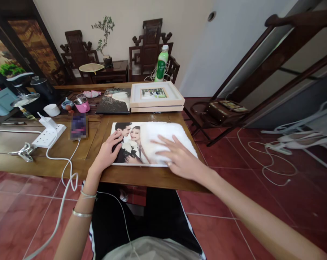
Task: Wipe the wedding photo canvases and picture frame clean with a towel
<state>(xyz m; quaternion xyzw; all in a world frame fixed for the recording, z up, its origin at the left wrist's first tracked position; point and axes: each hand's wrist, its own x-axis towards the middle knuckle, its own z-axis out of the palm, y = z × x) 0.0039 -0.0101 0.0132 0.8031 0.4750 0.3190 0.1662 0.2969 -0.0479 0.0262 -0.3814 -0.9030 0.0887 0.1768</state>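
A large photo print point(131, 144) of a couple lies flat near the front edge of the wooden table. A white fluffy cloth point(177, 133) covers its right part. My right hand point(177, 155) rests on the cloth with fingers spread, pressing it flat against the print; motion blurs the fingers a little. At the print's left edge lies my left hand point(109, 150), its fingers stretched over the picture's border. Neither hand grasps anything. What lies beneath the cloth is hidden.
Behind the print are a dark photo panel point(114, 103) and stacked wooden picture frames point(157, 95) with a green bottle point(162, 63) behind. To the left are a phone point(79, 126), a white power strip point(49, 135), a pink mug point(82, 104) and trailing cables.
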